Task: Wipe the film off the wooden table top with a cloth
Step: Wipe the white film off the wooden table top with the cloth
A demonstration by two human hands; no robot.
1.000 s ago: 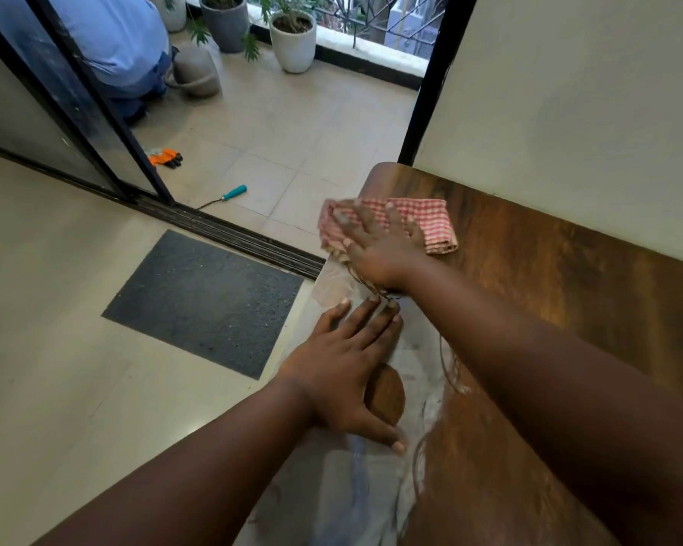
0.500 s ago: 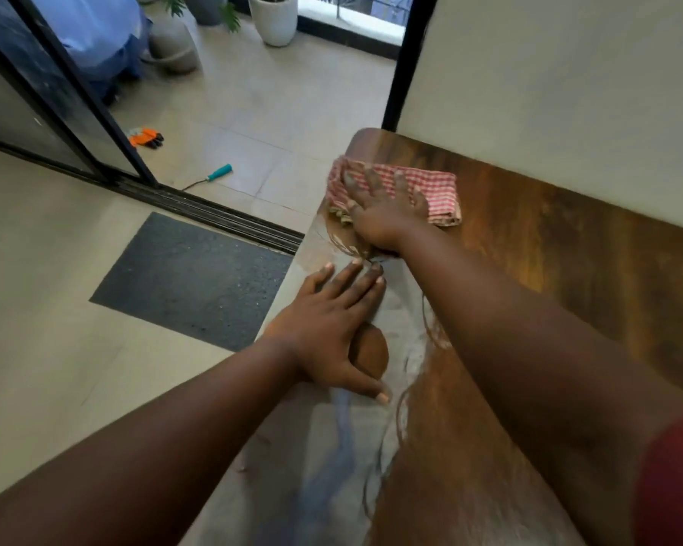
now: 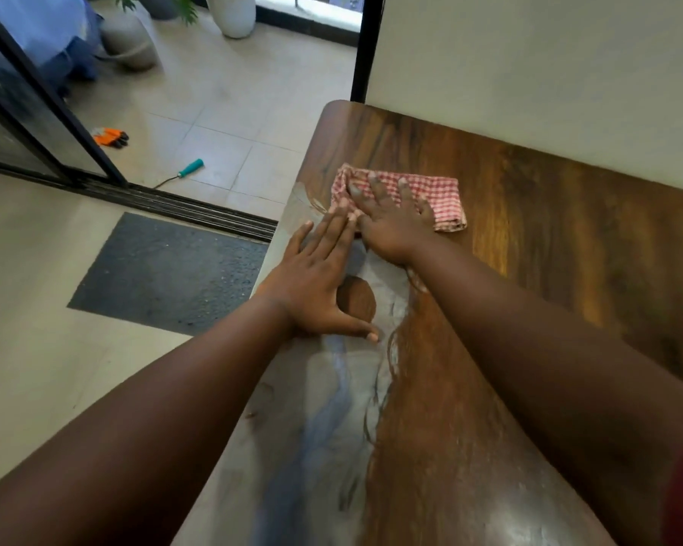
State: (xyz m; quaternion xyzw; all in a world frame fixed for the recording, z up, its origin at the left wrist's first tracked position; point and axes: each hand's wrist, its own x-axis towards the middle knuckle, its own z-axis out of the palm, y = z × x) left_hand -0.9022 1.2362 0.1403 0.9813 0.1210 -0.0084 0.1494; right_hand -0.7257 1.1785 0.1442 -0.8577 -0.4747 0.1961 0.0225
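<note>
A dark wooden table top [image 3: 549, 238] runs along a cream wall. A grey, cloudy film [image 3: 324, 419] covers its left strip, with one round bare patch beside my left thumb. A folded red-and-white checked cloth [image 3: 438, 195] lies near the table's far left end. My right hand [image 3: 391, 218] presses flat on the cloth, fingers spread. My left hand [image 3: 316, 281] lies flat on the filmed strip near the edge, its fingertips touching the cloth's left end and my right hand.
The table's left edge drops to a tiled floor with a dark mat [image 3: 170, 273]. Beyond a sliding-door track lie a teal-handled tool [image 3: 188, 169] and orange gloves [image 3: 111, 136]. Pots and a person in blue [image 3: 56, 29] are at the far left.
My right hand has slid the cloth rightward and nearer along the table. My left hand has reached forward until its fingertips meet the cloth.
</note>
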